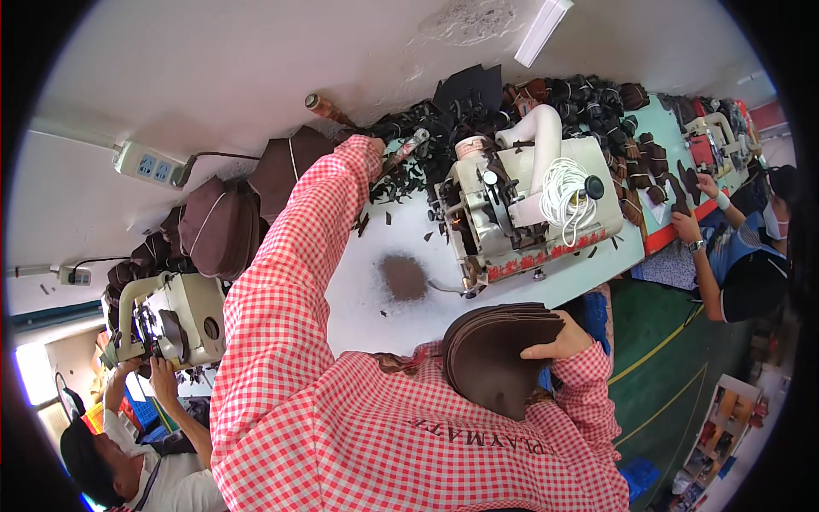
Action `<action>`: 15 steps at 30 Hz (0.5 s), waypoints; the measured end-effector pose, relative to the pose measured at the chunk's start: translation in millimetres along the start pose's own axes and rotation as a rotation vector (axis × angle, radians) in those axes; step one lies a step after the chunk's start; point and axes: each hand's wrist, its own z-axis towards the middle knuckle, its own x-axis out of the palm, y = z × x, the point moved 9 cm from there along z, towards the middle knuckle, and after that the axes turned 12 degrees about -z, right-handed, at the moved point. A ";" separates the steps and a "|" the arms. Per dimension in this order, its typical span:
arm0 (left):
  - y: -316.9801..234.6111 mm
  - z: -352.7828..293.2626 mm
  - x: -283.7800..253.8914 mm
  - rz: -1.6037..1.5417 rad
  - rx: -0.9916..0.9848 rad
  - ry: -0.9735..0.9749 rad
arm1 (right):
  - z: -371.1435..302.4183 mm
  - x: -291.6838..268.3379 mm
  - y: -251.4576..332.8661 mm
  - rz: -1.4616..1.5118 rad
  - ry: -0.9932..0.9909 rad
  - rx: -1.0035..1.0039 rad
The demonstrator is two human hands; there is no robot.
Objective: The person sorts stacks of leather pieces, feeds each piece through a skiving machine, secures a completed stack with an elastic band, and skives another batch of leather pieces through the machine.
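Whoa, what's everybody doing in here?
The person in the checked sleeves has a stack of dark brown pieces in their right hand, held close to their front. Their left hand is stretched out by the dark scraps near the wall; whether it grips anything is too hard to see. A white machine stands on the table. One co-worker has hands at another machine on the left; another person works over on the right.

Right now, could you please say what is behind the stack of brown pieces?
Behind the stack, checked fabric shows; the right hand has its thumb in front, other fingers mostly covered.
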 end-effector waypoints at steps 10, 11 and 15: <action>2.0 -20.6 -16.1 -0.265 -0.160 -0.062 | -10.0 -6.5 -2.3 -0.012 -0.075 0.019; 2.4 -13.7 -11.7 -0.245 -0.157 -0.048 | -11.4 -6.4 -4.6 -0.022 -0.075 0.023; 9.6 15.0 7.4 -0.137 -0.137 0.014 | -9.0 -9.1 -0.5 -0.040 -0.119 -0.026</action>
